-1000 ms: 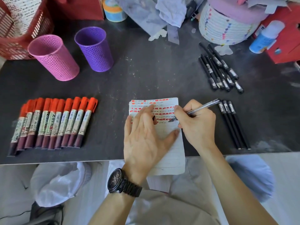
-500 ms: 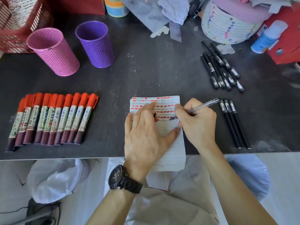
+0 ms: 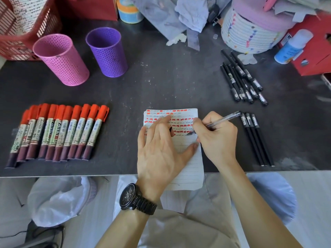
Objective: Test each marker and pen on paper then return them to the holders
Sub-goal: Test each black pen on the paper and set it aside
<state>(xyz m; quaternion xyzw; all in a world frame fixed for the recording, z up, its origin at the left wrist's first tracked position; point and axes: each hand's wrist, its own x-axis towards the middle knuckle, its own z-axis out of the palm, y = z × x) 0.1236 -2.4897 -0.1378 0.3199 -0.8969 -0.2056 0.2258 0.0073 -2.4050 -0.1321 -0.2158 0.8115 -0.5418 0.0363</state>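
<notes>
- The dark table (image 3: 161, 83) carried everything, its near edge just in front of you.
- The pink holder (image 3: 60, 59) and the purple holder (image 3: 107, 52) stood upright side by side at the far left.
- The red-capped markers (image 3: 57, 133) lay in a tight row on the left, caps pointing away from you.
- The lined paper (image 3: 188, 167) overhung the table's near edge, red and dark test marks filling its top part.
- Your left hand (image 3: 157, 153) lay flat on the paper, fingers spread.
- Your right hand (image 3: 216, 138) pinched a clear pen (image 3: 225, 119), its tip on the paper.
- Three black pens (image 3: 256, 138) lay just right of that hand; another black bunch (image 3: 241, 77) lay farther back.
</notes>
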